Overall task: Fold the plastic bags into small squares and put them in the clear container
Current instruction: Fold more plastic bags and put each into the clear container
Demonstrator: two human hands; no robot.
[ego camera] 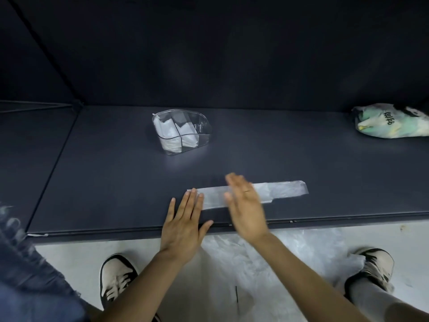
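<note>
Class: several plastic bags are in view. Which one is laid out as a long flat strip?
The bag under the hands, near the table's front edge. The others sit folded in the container or bundled at far right.

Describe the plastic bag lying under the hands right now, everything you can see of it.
The plastic bag is thin, translucent and whitish, folded into a long narrow strip lying flat across the dark table, near its front edge. Its right end is a bit wider, with a step along the lower edge. The left hand presses its left end with straight fingers; the right hand, flat and motion-blurred, lies over the middle. It is not yet a square.
</note>
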